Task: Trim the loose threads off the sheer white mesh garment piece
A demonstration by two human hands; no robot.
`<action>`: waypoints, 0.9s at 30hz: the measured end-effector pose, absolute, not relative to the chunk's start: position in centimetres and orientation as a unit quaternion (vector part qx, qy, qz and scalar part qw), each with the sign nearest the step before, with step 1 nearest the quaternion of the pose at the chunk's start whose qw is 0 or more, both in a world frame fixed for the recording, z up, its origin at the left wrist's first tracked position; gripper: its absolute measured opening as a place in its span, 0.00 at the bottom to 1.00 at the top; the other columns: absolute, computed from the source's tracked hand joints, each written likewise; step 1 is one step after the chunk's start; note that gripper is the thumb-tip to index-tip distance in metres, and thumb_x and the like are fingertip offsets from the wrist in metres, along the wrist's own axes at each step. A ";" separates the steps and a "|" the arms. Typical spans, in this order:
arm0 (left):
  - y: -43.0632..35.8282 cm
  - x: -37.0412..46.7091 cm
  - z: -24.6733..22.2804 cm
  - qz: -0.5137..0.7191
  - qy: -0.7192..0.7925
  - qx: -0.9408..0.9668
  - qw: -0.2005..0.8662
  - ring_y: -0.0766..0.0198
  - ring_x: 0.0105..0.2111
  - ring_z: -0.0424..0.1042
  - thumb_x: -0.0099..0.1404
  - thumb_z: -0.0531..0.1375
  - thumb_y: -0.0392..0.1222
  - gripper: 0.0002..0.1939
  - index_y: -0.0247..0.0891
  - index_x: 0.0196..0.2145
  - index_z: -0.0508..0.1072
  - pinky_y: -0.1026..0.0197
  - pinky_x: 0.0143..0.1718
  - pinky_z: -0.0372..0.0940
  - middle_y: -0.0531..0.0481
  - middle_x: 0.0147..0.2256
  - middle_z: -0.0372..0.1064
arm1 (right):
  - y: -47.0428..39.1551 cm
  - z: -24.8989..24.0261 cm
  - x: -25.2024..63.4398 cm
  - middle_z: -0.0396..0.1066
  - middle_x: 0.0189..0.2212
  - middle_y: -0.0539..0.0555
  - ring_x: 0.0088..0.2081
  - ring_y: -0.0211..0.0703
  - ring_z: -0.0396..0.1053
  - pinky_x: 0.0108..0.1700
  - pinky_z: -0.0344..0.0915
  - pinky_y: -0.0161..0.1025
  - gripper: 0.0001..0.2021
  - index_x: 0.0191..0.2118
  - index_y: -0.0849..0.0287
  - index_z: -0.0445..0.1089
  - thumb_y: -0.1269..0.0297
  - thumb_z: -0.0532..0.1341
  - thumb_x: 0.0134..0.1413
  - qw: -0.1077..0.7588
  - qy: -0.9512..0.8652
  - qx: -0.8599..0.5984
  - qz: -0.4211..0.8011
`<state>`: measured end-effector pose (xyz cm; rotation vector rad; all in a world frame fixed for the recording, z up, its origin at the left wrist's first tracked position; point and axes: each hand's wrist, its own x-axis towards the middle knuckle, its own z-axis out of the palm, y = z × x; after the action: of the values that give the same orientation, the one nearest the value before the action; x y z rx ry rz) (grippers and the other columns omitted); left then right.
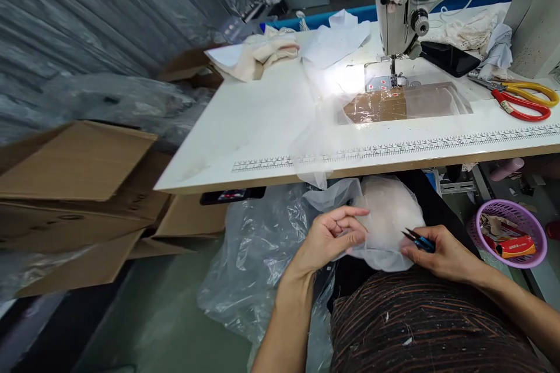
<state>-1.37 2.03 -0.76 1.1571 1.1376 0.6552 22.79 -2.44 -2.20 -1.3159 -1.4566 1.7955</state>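
Note:
A bundle of sheer white fabric [387,215] lies in my lap, below the table's front edge. My left hand [343,232] is at its left side, thumb and fingers pinched on the thin cloth. Small dark blue thread snips [422,241] are held in my right hand [431,249], their blades pointing left over the fabric. Part of the sheer cloth [319,145] trails over the table edge, up towards the needle of the sewing machine [394,73].
The white table [262,116] bears red and yellow scissors [520,99], a black phone [450,58] and cloth scraps. Open cardboard boxes [79,163] stand at left, clear plastic [249,262] hangs beside my legs, and a purple basket [510,208] is at right.

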 end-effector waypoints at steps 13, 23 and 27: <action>7.8 -0.2 -6.7 0.376 0.585 0.619 0.365 0.57 0.37 0.78 0.55 0.66 0.43 0.12 0.38 0.38 0.77 0.53 0.47 0.69 0.48 0.33 0.81 | 1.0 -5.0 20.2 0.73 0.28 0.54 0.28 0.42 0.68 0.32 0.64 0.38 0.18 0.40 0.61 0.74 0.52 0.56 0.57 0.333 -0.619 -0.572 0.423; 7.5 -1.0 -9.3 0.381 0.565 0.641 0.353 0.54 0.46 0.76 0.61 0.62 0.46 0.14 0.43 0.44 0.78 0.51 0.51 0.69 0.47 0.44 0.79 | 3.7 -4.0 17.9 0.64 0.16 0.50 0.23 0.44 0.66 0.29 0.58 0.39 0.12 0.33 0.60 0.79 0.57 0.65 0.51 0.172 -0.630 -0.666 0.359; 7.6 -1.5 -9.7 0.437 0.580 0.606 0.326 0.53 0.43 0.77 0.60 0.63 0.51 0.16 0.38 0.40 0.79 0.50 0.49 0.69 0.44 0.40 0.79 | 3.0 -3.8 17.6 0.63 0.18 0.49 0.22 0.39 0.61 0.27 0.56 0.36 0.10 0.24 0.58 0.73 0.61 0.60 0.52 0.240 -0.658 -0.590 0.402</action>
<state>-1.49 7.63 -9.73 1.5882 1.5201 1.1444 17.63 3.00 -3.75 -1.6141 -1.8003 1.1000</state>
